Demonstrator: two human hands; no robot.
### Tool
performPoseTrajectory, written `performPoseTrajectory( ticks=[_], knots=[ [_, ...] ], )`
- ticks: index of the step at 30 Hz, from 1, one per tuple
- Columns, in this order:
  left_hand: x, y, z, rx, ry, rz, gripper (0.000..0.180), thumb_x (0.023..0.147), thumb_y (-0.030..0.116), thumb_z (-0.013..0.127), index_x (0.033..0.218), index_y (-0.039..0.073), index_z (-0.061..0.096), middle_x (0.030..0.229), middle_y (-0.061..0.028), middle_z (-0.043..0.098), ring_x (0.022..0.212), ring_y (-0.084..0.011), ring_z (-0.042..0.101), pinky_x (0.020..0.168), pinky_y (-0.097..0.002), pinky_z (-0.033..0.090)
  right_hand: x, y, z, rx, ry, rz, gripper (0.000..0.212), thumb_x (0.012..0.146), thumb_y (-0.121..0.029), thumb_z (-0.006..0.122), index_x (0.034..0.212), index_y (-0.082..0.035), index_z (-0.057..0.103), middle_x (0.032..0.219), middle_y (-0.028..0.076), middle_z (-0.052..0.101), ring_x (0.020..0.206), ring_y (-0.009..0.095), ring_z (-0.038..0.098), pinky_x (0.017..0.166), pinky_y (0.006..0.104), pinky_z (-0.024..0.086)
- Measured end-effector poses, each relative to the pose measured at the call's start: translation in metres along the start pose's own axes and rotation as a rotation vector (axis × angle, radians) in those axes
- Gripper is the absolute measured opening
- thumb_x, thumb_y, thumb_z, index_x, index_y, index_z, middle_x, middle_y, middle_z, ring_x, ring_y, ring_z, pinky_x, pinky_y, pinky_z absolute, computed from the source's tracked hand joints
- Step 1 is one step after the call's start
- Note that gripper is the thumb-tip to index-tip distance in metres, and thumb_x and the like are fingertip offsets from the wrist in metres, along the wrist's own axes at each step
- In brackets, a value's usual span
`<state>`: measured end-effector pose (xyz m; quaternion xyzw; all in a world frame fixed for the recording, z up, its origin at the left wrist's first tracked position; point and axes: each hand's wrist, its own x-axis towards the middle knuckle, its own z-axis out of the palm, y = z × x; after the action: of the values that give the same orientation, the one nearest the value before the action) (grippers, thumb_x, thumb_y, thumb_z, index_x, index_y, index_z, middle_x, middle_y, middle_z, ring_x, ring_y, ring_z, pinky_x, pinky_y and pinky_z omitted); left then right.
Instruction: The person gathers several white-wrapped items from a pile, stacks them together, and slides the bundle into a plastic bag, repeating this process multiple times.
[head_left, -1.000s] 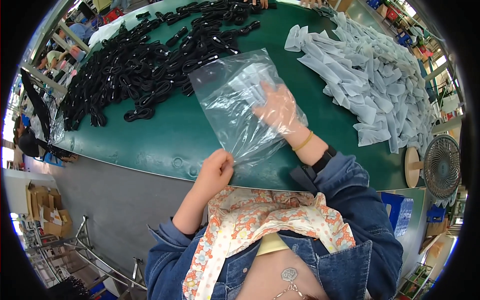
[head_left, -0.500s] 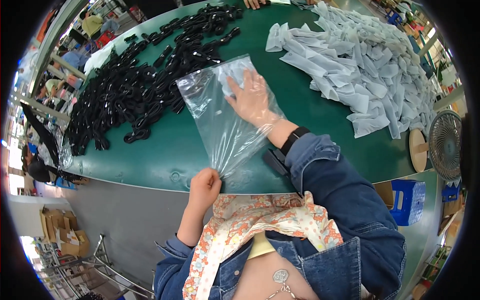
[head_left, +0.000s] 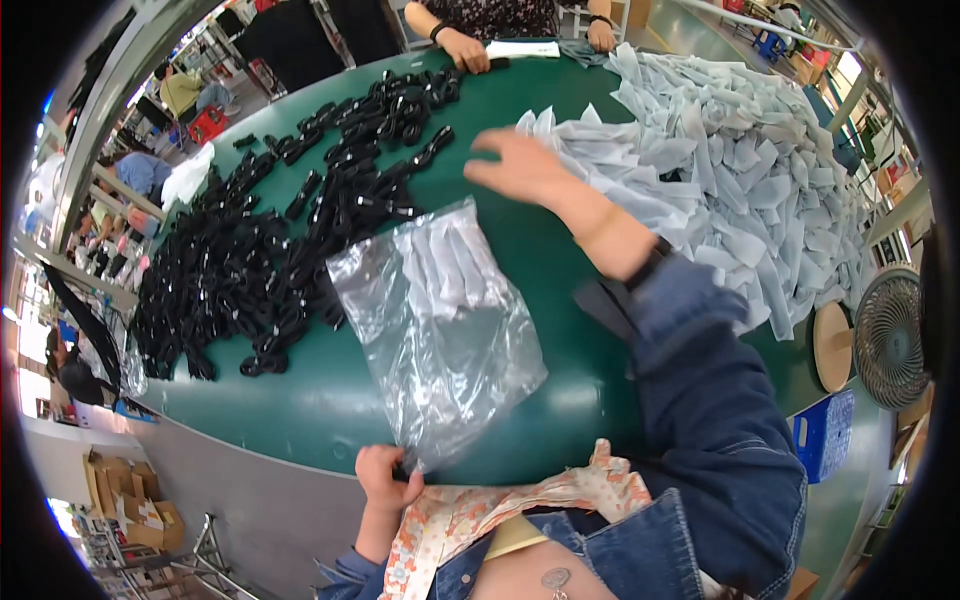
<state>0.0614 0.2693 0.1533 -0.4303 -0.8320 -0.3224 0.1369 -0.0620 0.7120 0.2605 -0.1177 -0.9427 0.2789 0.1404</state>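
A large clear plastic bag (head_left: 430,360) lies slanted on the green table, with several pale, flat pouches (head_left: 450,265) side by side in its far end. My left hand (head_left: 388,480) is closed on the gathered near corner of the bag, at the table's front edge. Beyond the bag, to the right, my right hand (head_left: 522,168) is raised with fingers outstretched, holding nothing that I can see. It is nearest to the left edge of a big heap of similar pale pouches (head_left: 730,170).
Bundled black cables (head_left: 230,270) cover the table's (head_left: 580,410) left side. Across the far edge, another person's hands (head_left: 465,50) rest by pale and grey items. A fan (head_left: 890,335) and a blue stool (head_left: 824,435) stand to the right; cardboard boxes (head_left: 140,500) are at lower left.
My right hand has left the bag and moved away and slightly right, toward the pale heap. The pouches in the bag are now uncovered. My left hand keeps its hold; the view has shifted.
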Motion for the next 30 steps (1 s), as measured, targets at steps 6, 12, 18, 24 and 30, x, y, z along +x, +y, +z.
performPoseTrajectory(
  ticks=[6, 12, 18, 24, 30],
  knots=[
    [0.003, 0.0, 0.006, 0.026, -0.007, -0.045, 0.032, 0.061, 0.021, 0.067, 0.087, 0.006, 0.057, 0.065, -0.0056, 0.048, 0.056, -0.0246, 0.045, 0.056, -0.0367, 0.035, 0.032, 0.09, 0.047, -0.69, 0.221, 0.359, 0.055, 0.078, -0.054, 0.059, 0.127, -0.029, 0.055, 0.132, 0.007, 0.051, 0.129, 0.042, 0.034, 0.089, 0.0672, 0.036],
    [-0.001, 0.005, 0.002, 0.026, 0.039, -0.113, 0.027, 0.063, 0.015, 0.064, 0.088, 0.005, 0.057, 0.064, -0.0055, 0.047, 0.057, -0.0237, 0.043, 0.056, -0.0354, 0.034, -0.02, 0.078, 0.041, -0.588, 0.022, 0.045, 0.052, 0.075, -0.048, 0.062, 0.124, -0.033, 0.056, 0.122, 0.007, 0.055, 0.121, 0.037, 0.041, 0.09, 0.0595, 0.037],
    [0.0, 0.0, 0.01, -0.188, 0.014, -0.128, 0.031, 0.066, 0.011, 0.061, 0.095, 0.003, 0.056, 0.074, -0.0079, 0.05, 0.065, -0.0218, 0.045, 0.062, -0.0345, 0.036, -0.151, 0.091, 0.016, -0.511, -0.024, -0.22, 0.049, 0.071, -0.04, 0.064, 0.118, -0.03, 0.06, 0.12, 0.007, 0.055, 0.119, 0.037, 0.042, 0.092, 0.0563, 0.036],
    [0.03, 0.019, -0.014, -0.196, 0.257, 0.318, 0.029, 0.08, 0.013, 0.055, 0.104, -0.002, 0.053, 0.088, -0.0162, 0.053, 0.076, -0.027, 0.05, 0.071, -0.0364, 0.042, -0.271, 0.078, -0.032, -0.406, -0.047, -0.462, 0.046, 0.067, -0.026, 0.067, 0.112, -0.024, 0.063, 0.122, 0.008, 0.054, 0.118, 0.036, 0.042, 0.095, 0.0557, 0.032],
    [0.114, 0.116, 0.01, -0.192, -0.046, 0.5, 0.017, 0.072, 0.004, 0.065, 0.089, 0.005, 0.062, 0.085, -0.0097, 0.058, 0.074, -0.0283, 0.056, 0.066, -0.0364, 0.045, -0.338, 0.048, -0.032, -0.403, 0.1, -0.219, 0.042, 0.068, -0.012, 0.067, 0.109, -0.016, 0.063, 0.116, 0.009, 0.054, 0.114, 0.033, 0.048, 0.095, 0.0502, 0.035]
  ],
)
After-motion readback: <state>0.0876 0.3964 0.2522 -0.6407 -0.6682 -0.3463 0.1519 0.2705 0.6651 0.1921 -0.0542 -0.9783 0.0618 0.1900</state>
